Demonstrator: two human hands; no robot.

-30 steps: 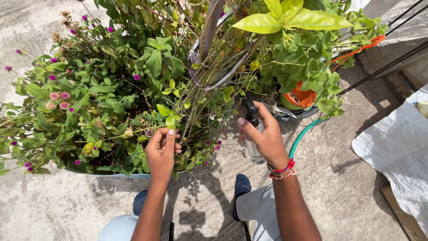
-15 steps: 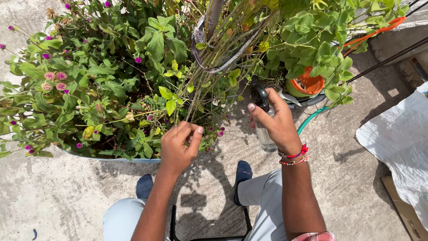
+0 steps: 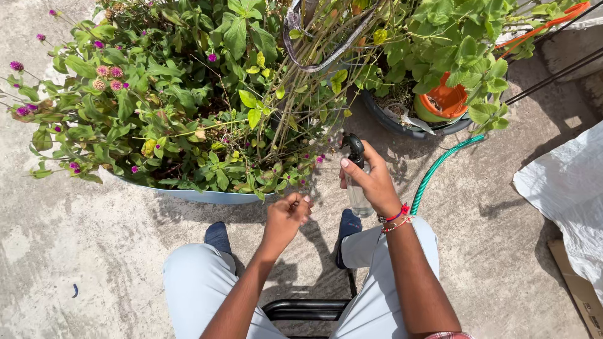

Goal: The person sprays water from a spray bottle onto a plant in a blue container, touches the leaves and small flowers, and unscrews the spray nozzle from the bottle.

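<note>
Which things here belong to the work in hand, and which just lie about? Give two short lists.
In use: spray bottle, gripped by the right hand; flowering plant, just beyond the left hand.

Lying about: green hose; orange pot; white sheet; cardboard.

Spray bottle (image 3: 358, 188) body largely covered by right hand (image 3: 375, 185). Left hand (image 3: 286, 216) fingers curled, contents indiscernible. Orange pot (image 3: 445, 102) half hidden by leaves. White sheet (image 3: 568, 207) cut by right edge.

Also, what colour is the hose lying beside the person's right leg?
Green with a ribbed, slightly teal look; the hose shows best in the head view.
</note>
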